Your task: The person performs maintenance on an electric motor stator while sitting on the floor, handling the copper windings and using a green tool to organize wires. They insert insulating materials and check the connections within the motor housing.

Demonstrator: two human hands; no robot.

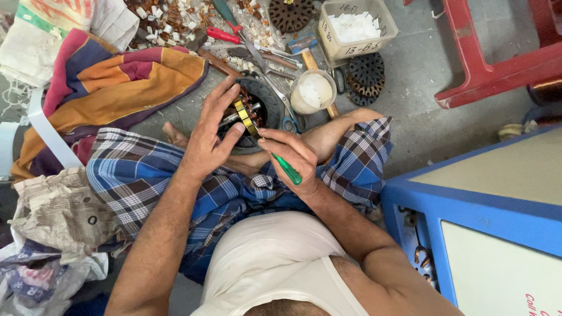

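Tools (257, 50) and cup (313, 92) crowding stator (257, 111)

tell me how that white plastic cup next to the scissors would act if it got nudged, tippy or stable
The white cup looks thin-walled and light, so a nudge would probably slide it on the smooth grey floor. It stands upright, holding only what look like small white pieces, so it may tip easily. Tools crowd it: the scissors lie close on one side and might stop it.
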